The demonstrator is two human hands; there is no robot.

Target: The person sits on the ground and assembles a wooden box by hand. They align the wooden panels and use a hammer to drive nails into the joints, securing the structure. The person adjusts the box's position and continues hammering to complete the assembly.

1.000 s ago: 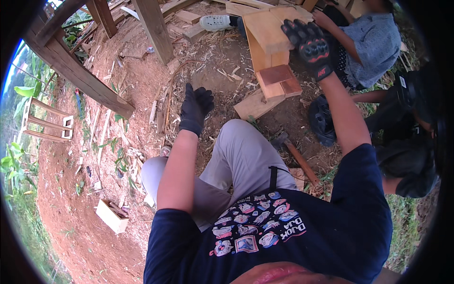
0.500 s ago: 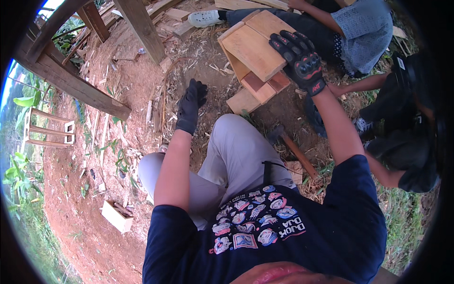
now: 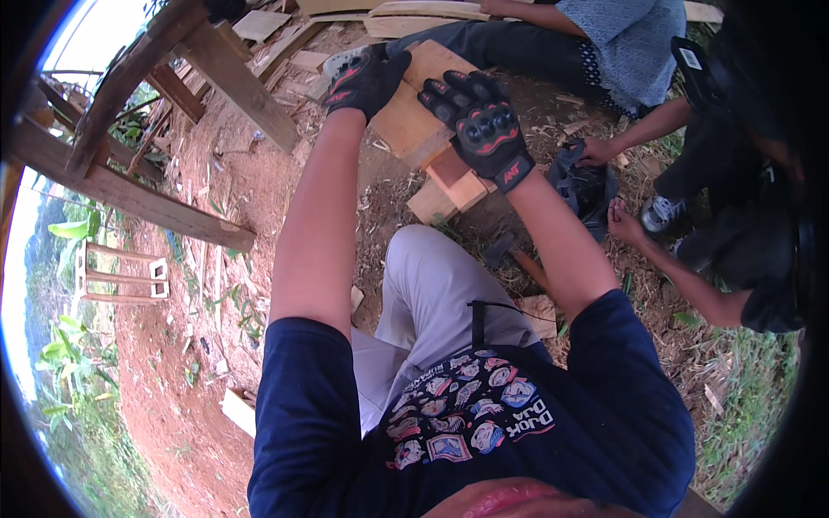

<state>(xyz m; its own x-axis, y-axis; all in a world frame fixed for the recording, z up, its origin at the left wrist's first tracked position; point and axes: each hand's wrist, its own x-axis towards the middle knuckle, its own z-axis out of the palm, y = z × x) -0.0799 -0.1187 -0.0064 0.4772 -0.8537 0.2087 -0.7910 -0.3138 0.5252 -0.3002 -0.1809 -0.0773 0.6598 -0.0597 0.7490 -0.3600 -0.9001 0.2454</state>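
A box made of light brown boards [image 3: 401, 121] rests on the ground in front of my knees, its near end showing a reddish inner board. My left hand [image 3: 367, 85], in a black and red glove, grips its left side, with the thumb over the top. My right hand [image 3: 479, 125], gloved alike, holds it from the right, fingers lying over the top board. My palms hide much of both sides. A short board [image 3: 432, 203] lies by the box's near end. Close to my knee is a hammer [image 3: 499, 250], its wooden handle partly behind my right forearm.
Wooden posts and beams [image 3: 246, 95] stand at the upper left. A slatted wooden frame [image 3: 125, 272] and a small pale box [image 3: 239, 410] are farther left. One person sits beyond the box; another person's hands hold a black bag [image 3: 583, 186] at right. Wood scraps litter the soil.
My left hand has risen from over the ground and taken hold of the box's left side. My right hand and the box have shifted left in view.
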